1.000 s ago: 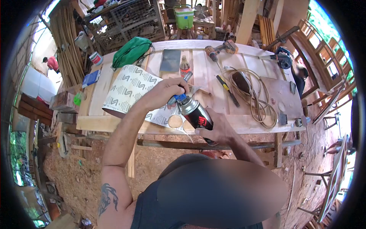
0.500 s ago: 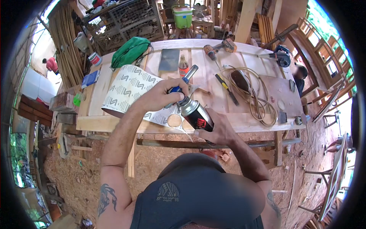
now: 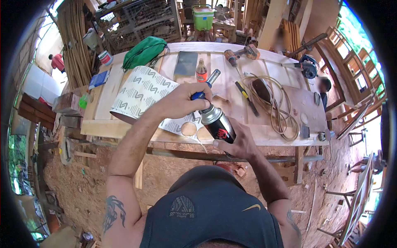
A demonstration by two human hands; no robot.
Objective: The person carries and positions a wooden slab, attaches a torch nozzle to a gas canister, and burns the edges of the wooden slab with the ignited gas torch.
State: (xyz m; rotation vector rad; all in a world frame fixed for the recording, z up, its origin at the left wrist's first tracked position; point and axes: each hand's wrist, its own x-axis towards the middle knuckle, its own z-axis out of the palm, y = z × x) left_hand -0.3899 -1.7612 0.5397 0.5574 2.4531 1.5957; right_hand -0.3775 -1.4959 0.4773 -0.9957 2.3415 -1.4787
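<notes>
My left hand (image 3: 184, 99) is closed around the blue body of a gas torch head (image 3: 213, 77), whose silver nozzle points up and away to the right. Directly below it, my right hand (image 3: 240, 142) wraps round a black and silver gas canister (image 3: 218, 124), held tilted over the table's near edge. The torch head sits at the canister's top, but my fingers hide whether the two are joined. Under my left forearm lies a curled sheet with a printed white backing (image 3: 142, 93). Two round wood-coloured shapes show at its near end.
On the wooden table (image 3: 103, 128) are a cola bottle (image 3: 201, 72), green bag (image 3: 144, 53), cordless drill (image 3: 248, 52), yellow and black tool (image 3: 247, 98), coiled hose (image 3: 285, 120) and circular saw (image 3: 307, 67). Other people are at the far left and right. A green cooler (image 3: 203, 18) stands behind.
The view has shifted slightly. My left hand has turned a little on the torch head, covering more of its blue body. My right hand keeps its hold on the canister.
</notes>
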